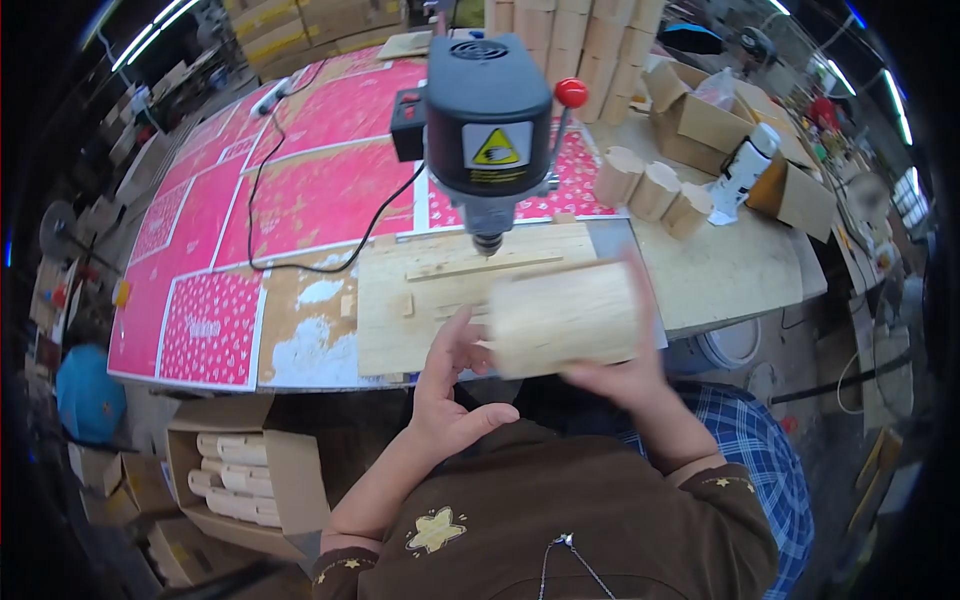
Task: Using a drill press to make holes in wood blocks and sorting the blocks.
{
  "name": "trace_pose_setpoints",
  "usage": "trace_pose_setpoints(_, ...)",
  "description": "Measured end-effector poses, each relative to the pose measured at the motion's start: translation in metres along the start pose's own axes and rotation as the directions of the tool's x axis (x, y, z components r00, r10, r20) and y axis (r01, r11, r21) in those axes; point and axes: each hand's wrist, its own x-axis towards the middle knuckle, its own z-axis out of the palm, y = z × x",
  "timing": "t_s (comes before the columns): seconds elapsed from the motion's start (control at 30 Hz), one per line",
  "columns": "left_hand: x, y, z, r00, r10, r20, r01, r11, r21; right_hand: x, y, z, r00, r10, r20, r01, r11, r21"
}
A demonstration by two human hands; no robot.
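Head view: yellow triangular warning label (497, 147) on drill press (487, 110) above hands' wooden block (563, 319).

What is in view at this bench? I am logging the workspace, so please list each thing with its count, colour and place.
Pale wooden cylinder block: one, light wood, held above the bench front.
Dark grey bench drill with red knob: one, upright at bench centre.
Plywood jig board with thin strips: one, pale, under the drill bit.
Pink patterned sheets: several, covering the bench's left part.
Black cable: one, lying across the pink sheets.
Small wooden cylinders: three, pale, right of the drill.
Open cardboard box: one, brown, far right.
Floor carton of wooden pieces: one, brown, lower left.
Left hand: open, touching the block's left end.
Right hand: gripping the block.
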Motion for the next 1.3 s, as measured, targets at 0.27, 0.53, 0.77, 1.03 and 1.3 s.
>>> trace_pose_setpoints(0.27,-0.021,0.017,-0.003,0.855,-0.304,-0.421,0.226,0.948,-0.225,-0.009,0.032,0.024,0.913,0.099,0.395,-0.108,0.994,0.001)
trace_pose_setpoints(0.53,-0.032,-0.017,-0.065,0.552,-0.416,-0.723,0.413,0.889,-0.196,0.010,0.089,-0.040,0.982,-0.048,0.184,0.185,0.464,-0.866)
trace_pose_setpoints(0.77,-0.033,-0.050,-0.053,0.525,-0.512,-0.680,0.517,0.826,-0.223,0.019,0.110,-0.032,0.981,-0.088,0.174,0.194,0.510,-0.838)
trace_pose_setpoints(1.03,-0.021,-0.070,-0.034,0.587,-0.517,-0.623,0.542,0.822,-0.173,0.011,0.104,-0.016,0.978,-0.057,0.203,0.200,0.542,-0.816)
trace_pose_setpoints(1.3,-0.008,-0.078,-0.016,0.737,-0.550,-0.393,0.544,0.828,-0.139,0.019,0.113,-0.017,0.979,-0.090,0.181,0.201,0.548,-0.812)
